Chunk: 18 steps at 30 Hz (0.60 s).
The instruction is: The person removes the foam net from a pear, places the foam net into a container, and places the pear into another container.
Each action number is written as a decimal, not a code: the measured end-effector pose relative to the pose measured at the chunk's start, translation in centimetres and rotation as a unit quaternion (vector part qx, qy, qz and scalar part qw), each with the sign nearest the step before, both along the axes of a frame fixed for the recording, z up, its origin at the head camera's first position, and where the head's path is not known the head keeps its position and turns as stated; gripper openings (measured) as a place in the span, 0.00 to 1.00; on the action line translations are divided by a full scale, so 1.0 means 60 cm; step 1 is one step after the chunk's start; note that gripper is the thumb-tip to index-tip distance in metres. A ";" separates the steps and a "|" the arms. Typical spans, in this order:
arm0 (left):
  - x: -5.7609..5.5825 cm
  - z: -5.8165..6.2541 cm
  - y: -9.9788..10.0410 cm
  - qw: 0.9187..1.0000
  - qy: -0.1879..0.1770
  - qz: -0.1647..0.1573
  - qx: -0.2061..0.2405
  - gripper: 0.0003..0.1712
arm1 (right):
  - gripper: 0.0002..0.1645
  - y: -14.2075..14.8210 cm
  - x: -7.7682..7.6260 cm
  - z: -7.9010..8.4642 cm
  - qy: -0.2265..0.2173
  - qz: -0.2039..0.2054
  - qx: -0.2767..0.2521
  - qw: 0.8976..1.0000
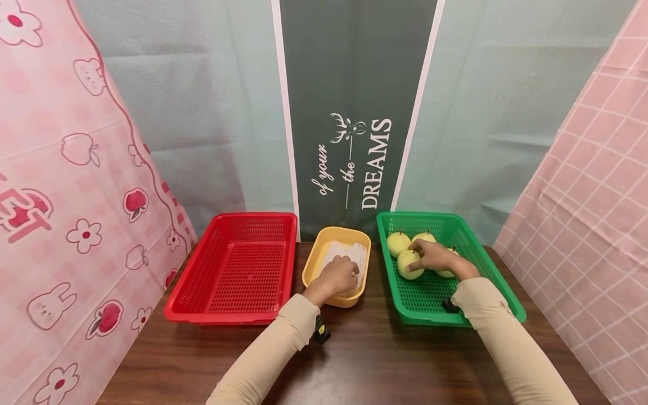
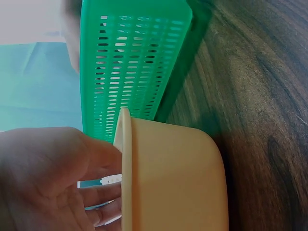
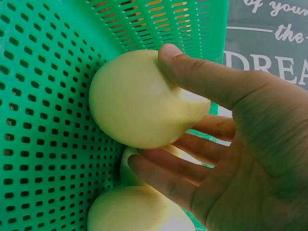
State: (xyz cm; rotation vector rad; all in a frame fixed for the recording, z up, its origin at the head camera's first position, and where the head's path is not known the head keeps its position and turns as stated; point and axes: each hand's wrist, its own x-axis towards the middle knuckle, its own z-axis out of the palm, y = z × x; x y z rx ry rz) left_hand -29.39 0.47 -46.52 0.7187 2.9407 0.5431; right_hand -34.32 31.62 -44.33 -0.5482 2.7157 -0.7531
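Note:
In the green basket [image 1: 410, 315], my right hand [image 1: 436, 257] holds a pale yellow-green pear [image 3: 139, 98], thumb on its near side and fingers round the other. More pears [image 1: 398, 244] lie beside and behind it, one partly covered by the hand. My left hand [image 1: 340, 277] reaches down into the small yellow basket [image 1: 310, 264], over white foam netting [image 1: 358, 254]. From the left wrist, the basket's wall [image 2: 178, 178] hides those fingertips, so I cannot tell whether they pinch the netting.
A red basket [image 1: 248, 275] with nothing in it stands left of the yellow one. All three baskets sit on a dark wooden table [image 1: 364, 360]. Behind is a hanging cloth [image 1: 349, 67] with lettering; pink patterned cloths [image 1: 76, 185] flank both sides.

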 end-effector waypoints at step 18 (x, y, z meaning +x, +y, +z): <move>-0.008 0.014 -0.013 0.995 0.035 -0.019 0.089 0.15 | 0.39 0.003 0.003 0.026 0.009 -0.005 -0.021 1.000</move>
